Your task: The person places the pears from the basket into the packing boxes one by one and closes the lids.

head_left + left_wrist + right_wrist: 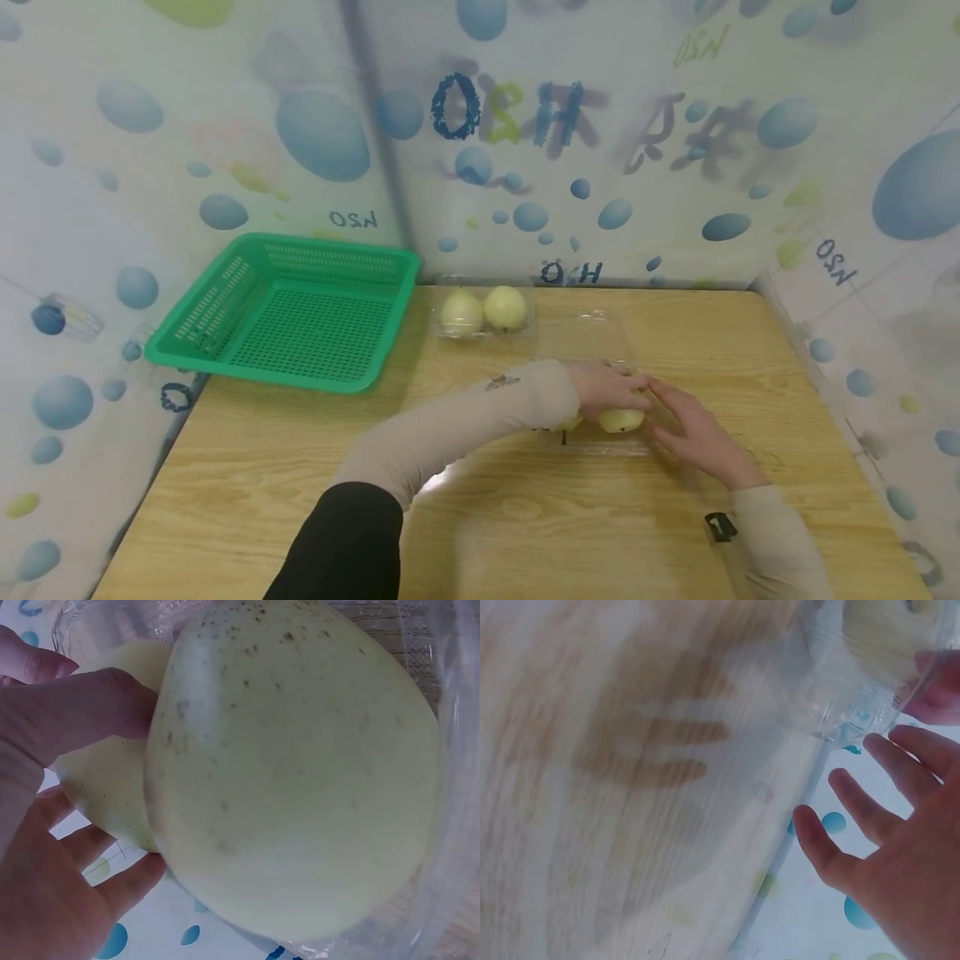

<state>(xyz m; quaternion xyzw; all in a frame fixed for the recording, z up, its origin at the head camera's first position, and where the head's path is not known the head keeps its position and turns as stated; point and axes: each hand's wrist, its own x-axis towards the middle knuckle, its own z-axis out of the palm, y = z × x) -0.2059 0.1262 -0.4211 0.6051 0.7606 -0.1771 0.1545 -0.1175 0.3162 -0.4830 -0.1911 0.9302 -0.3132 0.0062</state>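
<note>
My left hand [609, 390] reaches over an open clear plastic box [600, 447] and grips a pale yellow-green pear [621, 422]. In the left wrist view, its thumb and fingers lie around that pear [105, 776], while a second, speckled pear [292, 772] fills the foreground in the same box. My right hand [701, 435] is at the box's right side, its fingers spread and fairly straight. The right wrist view shows those fingertips [874, 742] beside the clear box wall [832, 724]; whether they touch it is hard to tell.
The box's clear lid [581, 337] lies folded back behind it. Another clear box [483, 332] with two pears stands at the back, left of the lid. A green plastic basket [322, 333] sits at the back left of the wooden table [525, 517], near the patterned wall covering.
</note>
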